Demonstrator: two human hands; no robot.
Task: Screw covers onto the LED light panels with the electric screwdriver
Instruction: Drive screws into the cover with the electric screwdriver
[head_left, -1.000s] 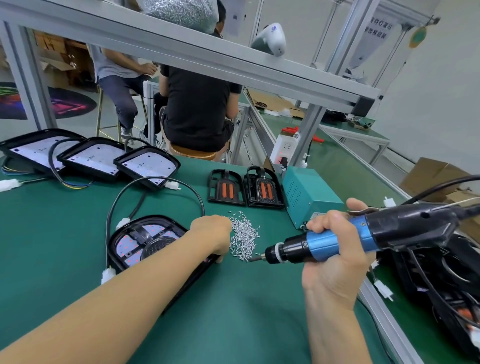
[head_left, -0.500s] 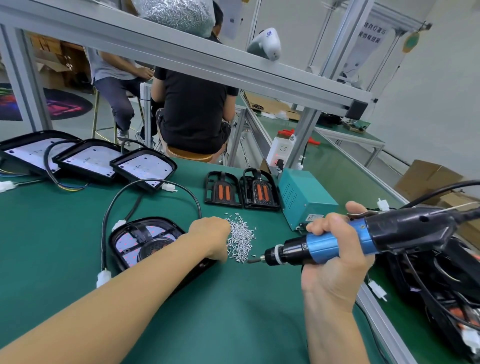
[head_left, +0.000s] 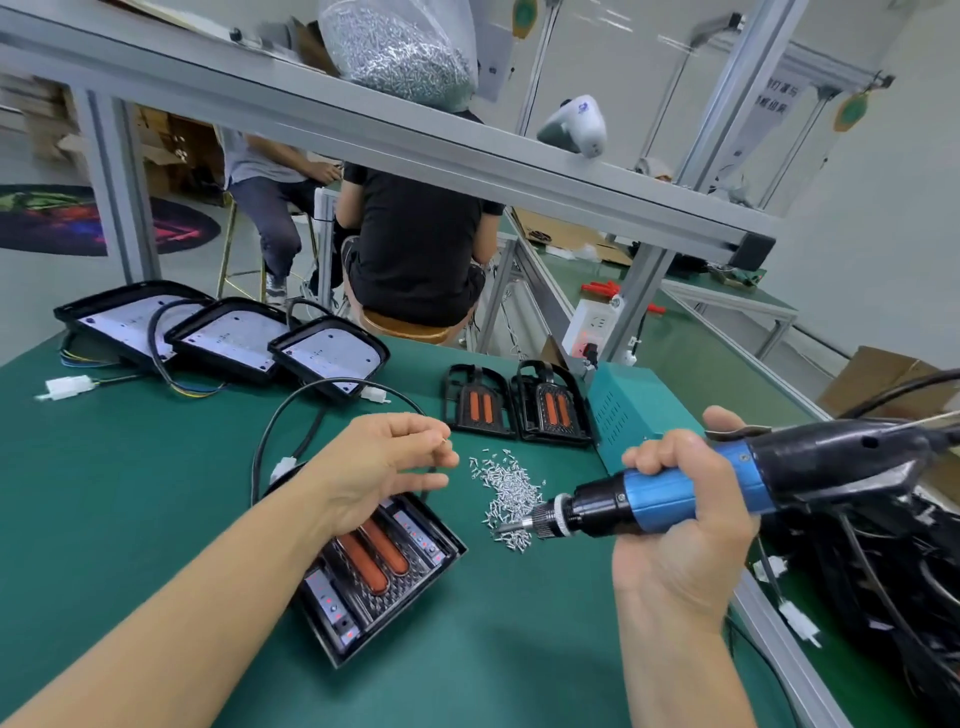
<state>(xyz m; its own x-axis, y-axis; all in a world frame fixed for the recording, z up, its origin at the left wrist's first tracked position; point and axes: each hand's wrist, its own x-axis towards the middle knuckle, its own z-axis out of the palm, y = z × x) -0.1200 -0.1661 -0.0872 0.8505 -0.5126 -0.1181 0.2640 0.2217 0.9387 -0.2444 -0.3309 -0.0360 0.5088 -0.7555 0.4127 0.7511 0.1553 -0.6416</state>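
Clear bag (head_left: 400, 47) on shelf (head_left: 467, 150) holds silver screws.

My left hand (head_left: 382, 467) is raised palm-up, fingers loosely curled, thumb and forefinger pinched together at the tips. My right hand (head_left: 680, 514) is wrapped firmly around a grip, thumb on top, forearm rising from the lower edge.

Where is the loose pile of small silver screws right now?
In the head view, the loose pile of small silver screws lies mid-table on the green mat, between the left hand and the blue electric screwdriver's tip.
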